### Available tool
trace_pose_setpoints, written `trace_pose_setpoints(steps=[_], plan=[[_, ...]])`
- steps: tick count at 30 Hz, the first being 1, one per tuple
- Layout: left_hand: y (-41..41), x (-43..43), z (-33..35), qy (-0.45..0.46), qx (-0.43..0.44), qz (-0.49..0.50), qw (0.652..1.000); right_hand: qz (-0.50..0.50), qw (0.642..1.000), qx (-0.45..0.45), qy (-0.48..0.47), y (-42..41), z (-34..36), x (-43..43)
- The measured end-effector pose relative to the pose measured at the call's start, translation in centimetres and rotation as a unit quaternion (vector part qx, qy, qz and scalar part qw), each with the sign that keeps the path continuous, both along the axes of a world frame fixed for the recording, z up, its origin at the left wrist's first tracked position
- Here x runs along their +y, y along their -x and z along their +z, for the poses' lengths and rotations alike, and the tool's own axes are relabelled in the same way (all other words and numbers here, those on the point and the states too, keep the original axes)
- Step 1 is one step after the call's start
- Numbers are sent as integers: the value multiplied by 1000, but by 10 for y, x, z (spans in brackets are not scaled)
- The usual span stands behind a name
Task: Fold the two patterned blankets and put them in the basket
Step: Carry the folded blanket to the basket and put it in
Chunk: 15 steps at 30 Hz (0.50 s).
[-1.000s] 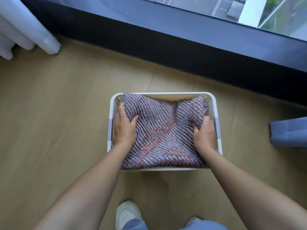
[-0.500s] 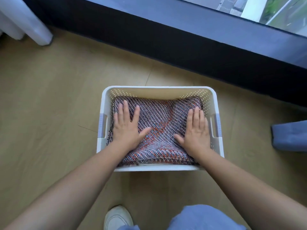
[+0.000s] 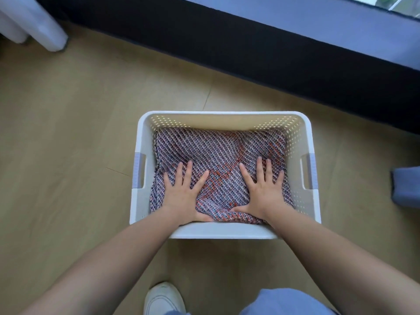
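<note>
A folded patterned blanket, woven in blue, white and orange, lies inside the white perforated basket on the wooden floor. My left hand rests flat on the blanket's near left part, fingers spread. My right hand lies flat on its near right part, fingers spread too. Neither hand grips the cloth. Whether a second blanket lies beneath is hidden.
A dark low wall under a window runs behind the basket. White curtain ends hang at the far left. A blue upholstered edge sits at the right. My white shoe and blue trouser knee are below.
A second ago both hands gripped the blanket's sides above the basket rim. It has since sunk into the basket, and my flat hands have slid towards its near edge.
</note>
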<state>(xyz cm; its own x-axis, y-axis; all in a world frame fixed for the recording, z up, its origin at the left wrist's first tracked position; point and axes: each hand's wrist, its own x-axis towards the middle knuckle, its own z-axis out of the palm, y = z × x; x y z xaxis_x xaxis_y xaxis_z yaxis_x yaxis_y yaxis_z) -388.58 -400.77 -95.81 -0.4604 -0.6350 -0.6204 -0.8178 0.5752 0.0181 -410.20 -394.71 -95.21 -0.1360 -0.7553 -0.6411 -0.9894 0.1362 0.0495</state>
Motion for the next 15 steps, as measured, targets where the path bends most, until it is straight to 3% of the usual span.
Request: trace_pose_setpoints(steps=[8,12,15], plan=[[6,-9,19,-49,-19,5,999,-5,999,-9,-30,1,8,-6],[4,-11,82,-88,4,4,996,-29,999,-31,10,-3,66,13],[11,-8,145,-67,41,-10,997,-32,995,-60,69,-11,131,31]])
